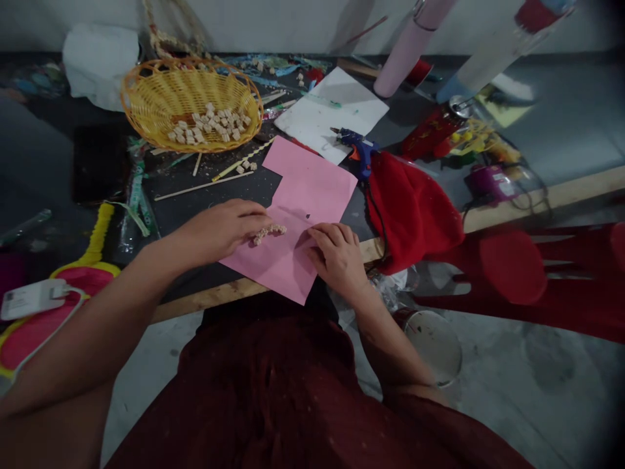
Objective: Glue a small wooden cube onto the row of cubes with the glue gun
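Observation:
Pink paper (312, 179) with a notched outline lies at the table's front edge, reaching a little past it. Over its left part, my left hand (232, 225) is closed on a short curved strip of small pale cubes (268, 233), whose far end sticks out past the fingertips. My right hand (338, 255) rests on the paper's right side with bent fingers drawn together near the thumb. Whatever its fingertips hold, if anything, is too small to make out. A tiny dark speck (308, 215) sits on the paper between the hands.
Behind the paper stands a yellow woven basket (190, 91) of small pale cubes. A blue glue gun (359, 146) lies by a white sheet (336, 107) and red cloth (415, 208). Thin sticks (205, 185) and a red can (434, 130) are nearby; red stools (512, 267) stand right.

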A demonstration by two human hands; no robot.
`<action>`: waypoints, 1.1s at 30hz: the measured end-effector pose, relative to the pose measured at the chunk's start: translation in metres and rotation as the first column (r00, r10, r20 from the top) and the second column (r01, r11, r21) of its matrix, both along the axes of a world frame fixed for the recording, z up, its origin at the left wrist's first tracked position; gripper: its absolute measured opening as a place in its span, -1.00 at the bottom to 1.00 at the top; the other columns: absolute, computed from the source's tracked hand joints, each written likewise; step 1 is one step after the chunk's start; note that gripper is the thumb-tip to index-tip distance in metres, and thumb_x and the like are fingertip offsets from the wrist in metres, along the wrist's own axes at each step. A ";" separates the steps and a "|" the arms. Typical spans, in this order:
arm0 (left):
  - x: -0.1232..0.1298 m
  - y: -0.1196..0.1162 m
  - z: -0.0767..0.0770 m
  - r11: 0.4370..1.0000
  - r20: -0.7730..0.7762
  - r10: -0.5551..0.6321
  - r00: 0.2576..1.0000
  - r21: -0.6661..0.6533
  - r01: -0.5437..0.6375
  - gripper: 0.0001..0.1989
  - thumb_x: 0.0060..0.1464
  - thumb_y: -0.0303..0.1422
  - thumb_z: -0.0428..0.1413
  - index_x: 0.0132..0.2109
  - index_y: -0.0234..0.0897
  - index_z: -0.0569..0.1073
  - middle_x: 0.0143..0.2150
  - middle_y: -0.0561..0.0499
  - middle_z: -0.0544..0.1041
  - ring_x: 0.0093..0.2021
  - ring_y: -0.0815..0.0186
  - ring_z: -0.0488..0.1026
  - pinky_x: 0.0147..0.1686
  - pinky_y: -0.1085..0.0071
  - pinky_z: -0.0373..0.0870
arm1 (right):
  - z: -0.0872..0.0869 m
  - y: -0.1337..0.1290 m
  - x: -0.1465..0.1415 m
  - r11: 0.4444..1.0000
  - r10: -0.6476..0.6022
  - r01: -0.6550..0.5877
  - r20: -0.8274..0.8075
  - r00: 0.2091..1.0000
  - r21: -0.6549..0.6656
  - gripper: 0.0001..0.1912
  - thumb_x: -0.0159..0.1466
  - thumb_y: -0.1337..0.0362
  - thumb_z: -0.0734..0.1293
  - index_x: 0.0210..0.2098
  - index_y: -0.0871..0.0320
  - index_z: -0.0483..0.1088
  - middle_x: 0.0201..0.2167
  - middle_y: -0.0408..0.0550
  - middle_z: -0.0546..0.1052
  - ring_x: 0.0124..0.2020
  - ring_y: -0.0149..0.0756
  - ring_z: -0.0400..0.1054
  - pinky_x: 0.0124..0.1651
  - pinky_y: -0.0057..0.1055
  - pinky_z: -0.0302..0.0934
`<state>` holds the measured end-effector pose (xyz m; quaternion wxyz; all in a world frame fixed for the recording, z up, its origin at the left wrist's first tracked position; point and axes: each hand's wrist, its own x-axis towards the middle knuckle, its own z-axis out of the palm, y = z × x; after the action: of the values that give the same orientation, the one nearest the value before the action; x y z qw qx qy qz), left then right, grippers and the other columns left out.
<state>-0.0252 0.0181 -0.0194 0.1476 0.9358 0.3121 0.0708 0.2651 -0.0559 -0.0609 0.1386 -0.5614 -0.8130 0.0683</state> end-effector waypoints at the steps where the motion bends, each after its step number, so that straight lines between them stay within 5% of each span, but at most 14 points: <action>1: -0.005 -0.005 0.005 0.999 -0.020 0.040 0.999 0.010 -0.040 -0.48 0.28 -0.55 -0.10 0.25 -0.17 0.52 0.22 -0.10 0.53 0.16 0.13 0.48 0.16 0.21 0.45 | 0.000 0.000 0.000 1.000 0.007 -0.007 -0.005 1.000 0.002 -0.63 0.48 0.17 0.30 0.20 0.12 0.49 0.17 0.10 0.56 0.20 0.05 0.29 0.20 -0.01 0.25; 6: -0.028 -0.050 0.013 0.972 -0.075 0.229 0.970 0.069 -0.224 -0.54 0.25 -0.55 -0.10 0.12 -0.20 0.57 0.11 -0.13 0.59 0.10 0.04 0.51 0.12 0.09 0.47 | 0.001 -0.001 0.003 0.999 0.031 -0.031 -0.009 0.999 0.021 -0.66 0.47 0.21 0.30 0.18 0.11 0.50 0.17 0.10 0.56 0.19 0.04 0.30 0.21 -0.01 0.26; 13: -0.037 -0.105 -0.011 0.956 -0.087 0.272 0.958 0.143 -0.258 -0.65 0.45 -0.31 -0.08 0.19 -0.27 0.50 0.22 -0.19 0.60 0.14 -0.01 0.53 0.11 -0.01 0.43 | 0.001 -0.001 0.005 0.998 0.061 -0.061 0.030 0.998 0.016 -0.63 0.43 0.23 0.36 0.19 0.17 0.49 0.20 0.08 0.56 0.21 0.06 0.29 0.20 -0.01 0.25; 20: -0.036 -0.100 -0.010 0.946 -0.079 0.297 0.952 0.157 -0.282 -0.71 0.42 -0.27 0.02 0.17 -0.14 0.49 0.23 -0.16 0.60 0.19 -0.05 0.52 0.16 -0.08 0.35 | 0.002 -0.002 0.002 0.998 0.062 -0.064 0.064 0.996 0.019 -0.62 0.45 0.22 0.33 0.22 0.17 0.46 0.21 0.11 0.54 0.21 0.06 0.29 0.19 -0.02 0.25; 33: -0.031 -0.060 -0.015 0.935 -0.097 0.327 0.940 0.176 -0.308 -0.69 0.39 -0.26 0.08 0.15 -0.25 0.54 0.21 -0.25 0.59 0.19 -0.10 0.51 0.13 -0.05 0.39 | 0.008 0.005 0.002 0.999 0.030 -0.035 0.113 0.993 0.042 -0.63 0.43 0.21 0.35 0.20 0.12 0.47 0.19 0.09 0.57 0.19 0.06 0.33 0.16 0.02 0.20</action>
<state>-0.0560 -0.0418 -0.0342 0.0397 0.8843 0.4614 0.0596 0.2671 -0.0508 -0.0534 0.1038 -0.5478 -0.8299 0.0211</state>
